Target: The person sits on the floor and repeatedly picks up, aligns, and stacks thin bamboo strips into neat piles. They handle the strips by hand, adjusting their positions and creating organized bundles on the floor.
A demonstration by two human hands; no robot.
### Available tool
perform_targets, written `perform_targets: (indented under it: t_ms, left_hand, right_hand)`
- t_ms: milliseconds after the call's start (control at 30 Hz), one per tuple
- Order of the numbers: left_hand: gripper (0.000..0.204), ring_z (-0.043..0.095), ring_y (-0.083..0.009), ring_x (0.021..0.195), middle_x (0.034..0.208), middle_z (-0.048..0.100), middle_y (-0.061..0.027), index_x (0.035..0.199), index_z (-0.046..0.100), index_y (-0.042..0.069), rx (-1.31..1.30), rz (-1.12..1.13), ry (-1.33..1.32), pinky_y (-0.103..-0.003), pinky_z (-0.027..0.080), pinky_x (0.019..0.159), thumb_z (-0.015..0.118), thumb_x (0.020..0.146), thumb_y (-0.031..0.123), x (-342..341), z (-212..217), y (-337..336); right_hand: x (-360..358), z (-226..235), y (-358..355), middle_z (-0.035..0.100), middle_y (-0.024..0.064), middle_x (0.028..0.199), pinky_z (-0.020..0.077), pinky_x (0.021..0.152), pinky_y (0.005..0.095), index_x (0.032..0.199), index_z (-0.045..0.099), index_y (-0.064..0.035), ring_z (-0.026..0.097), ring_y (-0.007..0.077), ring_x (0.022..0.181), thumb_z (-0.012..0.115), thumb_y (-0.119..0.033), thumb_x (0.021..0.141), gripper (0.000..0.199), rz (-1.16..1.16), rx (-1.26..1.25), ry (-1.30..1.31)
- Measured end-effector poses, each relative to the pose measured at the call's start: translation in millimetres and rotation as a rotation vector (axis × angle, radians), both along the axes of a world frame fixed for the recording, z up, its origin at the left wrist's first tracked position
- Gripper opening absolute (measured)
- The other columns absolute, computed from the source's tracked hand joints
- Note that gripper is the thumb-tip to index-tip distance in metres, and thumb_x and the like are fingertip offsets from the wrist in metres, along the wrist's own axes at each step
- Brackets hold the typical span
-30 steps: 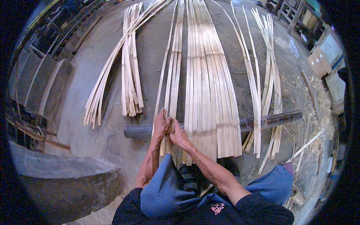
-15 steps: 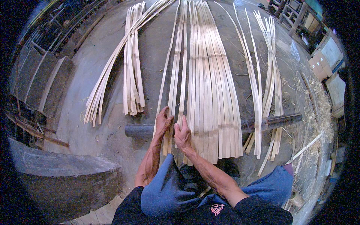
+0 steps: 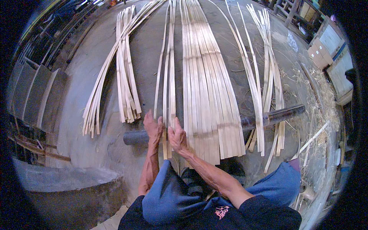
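Observation:
Several long, pale bamboo strips lie side by side as a wide row point(image 3: 203, 96) in front of me. Just left of that row run a few narrower-set bamboo strips point(image 3: 165, 92), with a gap between. My left hand point(image 3: 153, 128) is closed at the near part of the leftmost of these, its thumb toward the right. Beside it, my right hand point(image 3: 178, 138) pinches the strip nearest the row. The near strip ends come out below my hands, above my left knee. My fingers partly hide where they grip.
A dark round pole point(image 3: 134, 138) lies crosswise under the strips. Strip bundles point(image 3: 124, 73) lie at far left, and another bundle point(image 3: 268, 69) lies right. Thin shavings point(image 3: 324, 111) heap at the right. A curved concrete block point(image 3: 69, 180) stands near left.
Both hands have shifted left with the loose strips, which now lie closer together. The gap between them and the wide row has widened. The whole view has also shifted slightly.

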State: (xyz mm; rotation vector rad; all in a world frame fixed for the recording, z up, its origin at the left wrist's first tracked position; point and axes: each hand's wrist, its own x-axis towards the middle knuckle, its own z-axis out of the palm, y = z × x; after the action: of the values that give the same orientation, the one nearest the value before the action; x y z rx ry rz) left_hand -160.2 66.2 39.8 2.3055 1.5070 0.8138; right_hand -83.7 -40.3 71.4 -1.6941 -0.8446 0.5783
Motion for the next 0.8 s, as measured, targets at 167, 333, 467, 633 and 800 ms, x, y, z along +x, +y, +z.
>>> perform_targets:
  t_ms: [167,333,467,633,800]
  left_hand:
    - [0.062,0.049,-0.0384,0.099,0.109,0.049,-0.0249,0.124,0.034,-0.002,-0.219,0.018,0.097,-0.044,0.037,0.085,0.055,0.078,0.034,2.3,-12.2,-12.2]
    - [0.063,0.050,-0.0384,0.097,0.107,0.050,-0.0247,0.126,0.031,0.000,-0.249,-0.001,0.055,-0.045,0.037,0.084,0.054,0.078,0.034,6.8,-14.0,-14.3]
    - [0.064,0.038,-0.0379,0.113,0.120,0.040,-0.0254,0.128,0.029,0.002,-0.344,-0.030,0.032,-0.052,0.028,0.092,0.054,0.078,0.033,15.9,-7.1,-20.9]
    - [0.064,0.018,-0.0373,0.125,0.135,0.021,-0.0221,0.129,0.028,0.003,-0.210,0.021,0.220,-0.060,0.015,0.095,0.053,0.079,0.033,30.5,5.5,-29.7]
    - [0.066,0.020,-0.0367,0.125,0.133,0.024,-0.0214,0.128,0.029,0.004,0.119,-0.409,0.107,-0.057,0.016,0.097,0.057,0.075,0.031,61.2,-2.4,-54.2]
  right_hand:
    - [5.6,22.6,-3.7,0.053,0.0326,0.091,0.0453,0.057,0.0364,0.126,0.029,0.0066,0.060,0.0298,0.066,0.049,-0.020,0.082,0.055,-0.015,0.122,0.034]
    - [22.4,32.5,-9.5,0.034,0.0089,0.047,0.0336,0.041,0.0322,0.129,0.030,-0.0010,0.034,0.0146,0.041,0.053,-0.019,0.082,0.055,-0.081,0.192,-0.031]
    - [47.2,14.4,-15.3,0.033,0.0080,0.044,0.0333,0.040,0.0325,0.129,0.030,-0.0012,0.034,0.0148,0.039,0.052,-0.020,0.082,0.056,-0.105,0.227,-0.137]
    - [75.6,-3.6,-25.3,0.032,0.0092,0.044,0.0324,0.039,0.0326,0.128,0.030,-0.0005,0.034,0.0139,0.039,0.052,-0.026,0.082,0.057,-0.138,0.054,-0.160]
    - [93.2,9.5,-29.9,0.034,0.0082,0.045,0.0322,0.039,0.0318,0.128,0.032,0.0000,0.033,0.0115,0.040,0.054,-0.023,0.080,0.057,-0.139,0.081,-0.147]
